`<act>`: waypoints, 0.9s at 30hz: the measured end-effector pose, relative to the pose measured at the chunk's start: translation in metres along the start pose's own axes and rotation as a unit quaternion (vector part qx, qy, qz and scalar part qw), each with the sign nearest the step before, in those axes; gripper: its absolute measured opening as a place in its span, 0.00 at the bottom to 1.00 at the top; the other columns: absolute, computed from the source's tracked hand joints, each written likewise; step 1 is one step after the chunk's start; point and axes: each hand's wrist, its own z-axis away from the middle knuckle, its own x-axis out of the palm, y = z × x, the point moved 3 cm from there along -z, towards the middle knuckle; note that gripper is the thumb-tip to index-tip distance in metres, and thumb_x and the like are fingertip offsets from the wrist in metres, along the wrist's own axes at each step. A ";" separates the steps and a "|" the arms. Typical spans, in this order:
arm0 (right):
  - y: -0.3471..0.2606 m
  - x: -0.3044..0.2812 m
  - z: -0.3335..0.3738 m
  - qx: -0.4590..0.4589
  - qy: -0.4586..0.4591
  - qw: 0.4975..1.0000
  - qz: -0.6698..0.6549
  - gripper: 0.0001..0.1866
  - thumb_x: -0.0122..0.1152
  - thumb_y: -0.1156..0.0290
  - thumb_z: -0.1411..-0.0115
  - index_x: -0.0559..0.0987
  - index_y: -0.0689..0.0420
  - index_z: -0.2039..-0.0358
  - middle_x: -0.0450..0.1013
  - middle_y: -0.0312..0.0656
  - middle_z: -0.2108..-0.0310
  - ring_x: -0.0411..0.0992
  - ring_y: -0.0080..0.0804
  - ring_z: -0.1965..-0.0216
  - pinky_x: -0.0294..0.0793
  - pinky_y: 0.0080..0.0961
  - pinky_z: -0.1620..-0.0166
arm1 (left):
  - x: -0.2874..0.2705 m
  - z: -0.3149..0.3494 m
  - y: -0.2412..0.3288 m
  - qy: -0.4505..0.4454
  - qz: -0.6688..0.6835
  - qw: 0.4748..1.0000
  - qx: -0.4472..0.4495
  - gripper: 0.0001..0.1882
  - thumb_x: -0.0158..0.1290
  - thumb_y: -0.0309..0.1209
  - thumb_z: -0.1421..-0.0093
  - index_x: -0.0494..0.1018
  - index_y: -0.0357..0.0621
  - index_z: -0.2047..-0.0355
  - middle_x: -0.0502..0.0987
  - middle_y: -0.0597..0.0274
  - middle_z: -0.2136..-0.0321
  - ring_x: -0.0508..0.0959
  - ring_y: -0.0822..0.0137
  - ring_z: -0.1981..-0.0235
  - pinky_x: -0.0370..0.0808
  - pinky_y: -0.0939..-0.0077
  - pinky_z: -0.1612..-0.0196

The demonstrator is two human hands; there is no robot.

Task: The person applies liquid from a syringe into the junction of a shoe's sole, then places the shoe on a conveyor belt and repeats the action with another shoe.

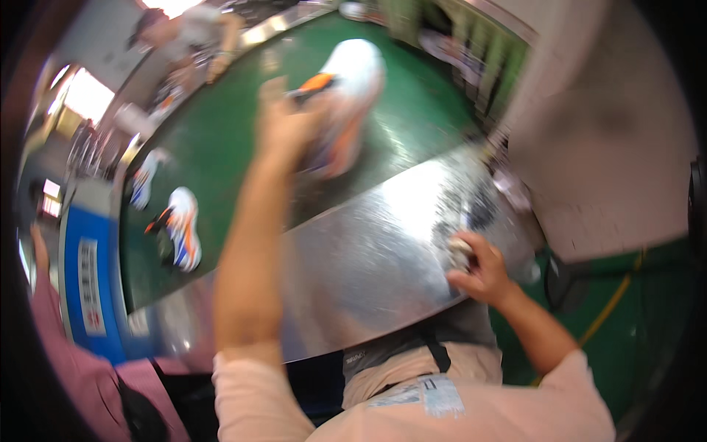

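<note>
My left hand [287,125] reaches far over the green surface, its fingers closed on the collar side of a sneaker [356,85]. That sneaker is white with orange and bluish patches, smeared by motion, its white end pointing away from me. Over the right part of the metal ledge [353,258], my right hand [484,272] pinches a small pale lump [461,253] between thumb and fingers. What the lump is cannot be made out.
Two more sneakers, one nearer [184,227] and one farther [144,180], stand on the green surface [221,140] at left. A blue panel [92,287] and a person in pink [81,368] are leftward. Another person [184,37] works across. A pale panel [596,162] rises at right.
</note>
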 end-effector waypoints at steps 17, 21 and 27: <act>0.054 -0.004 0.029 0.018 0.065 0.996 -0.057 0.29 0.59 0.57 0.51 0.63 0.61 0.55 0.64 0.36 0.70 0.62 0.24 0.69 0.63 0.19 0.65 | -0.139 0.075 -0.175 0.460 -0.430 0.770 0.099 0.36 0.59 0.29 0.61 0.59 0.41 0.50 0.56 0.42 0.49 0.54 0.46 0.44 0.52 0.55 0.44; 0.053 -0.013 0.030 0.057 0.052 0.994 -0.075 0.29 0.56 0.58 0.50 0.61 0.62 0.53 0.63 0.40 0.64 0.62 0.27 0.65 0.64 0.22 0.61 | -0.202 0.099 -0.217 0.513 0.161 0.838 -0.094 0.28 0.60 0.27 0.59 0.63 0.38 0.56 0.68 0.49 0.60 0.70 0.57 0.59 0.68 0.65 0.58; 0.068 -0.020 0.021 0.048 0.038 0.995 -0.078 0.29 0.53 0.56 0.47 0.59 0.62 0.51 0.61 0.41 0.61 0.62 0.29 0.63 0.63 0.24 0.59 | -0.179 0.091 -0.236 0.408 0.205 0.875 -0.163 0.14 0.55 0.24 0.57 0.72 0.35 0.67 0.75 0.57 0.74 0.75 0.67 0.75 0.72 0.75 0.70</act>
